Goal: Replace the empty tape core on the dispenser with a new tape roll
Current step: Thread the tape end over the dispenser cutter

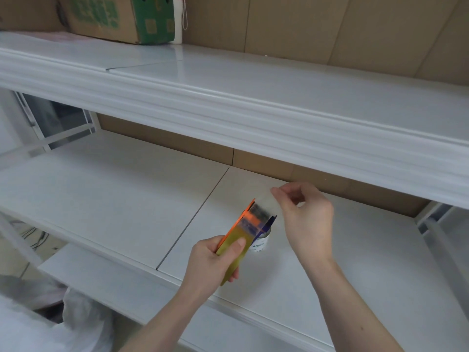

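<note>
My left hand (215, 260) grips an orange tape dispenser (241, 224) with a yellowish tape roll (234, 252) seated in it, my thumb pressing on the roll's face. My right hand (307, 214) pinches the free end of a clear tape strip (266, 201) stretched up from the dispenser's blade end. Behind the dispenser, a white tape core (260, 243) with dark print stands on the lower shelf (330, 262), partly hidden by the dispenser. The image is motion-blurred around the dispenser.
A white upper shelf (253, 102) overhangs the work area, its front edge close above my hands. A green-printed cardboard box (119, 19) sits on it at far left. A seam (193, 217) splits the lower shelf. Crumpled white plastic (63, 313) lies at bottom left.
</note>
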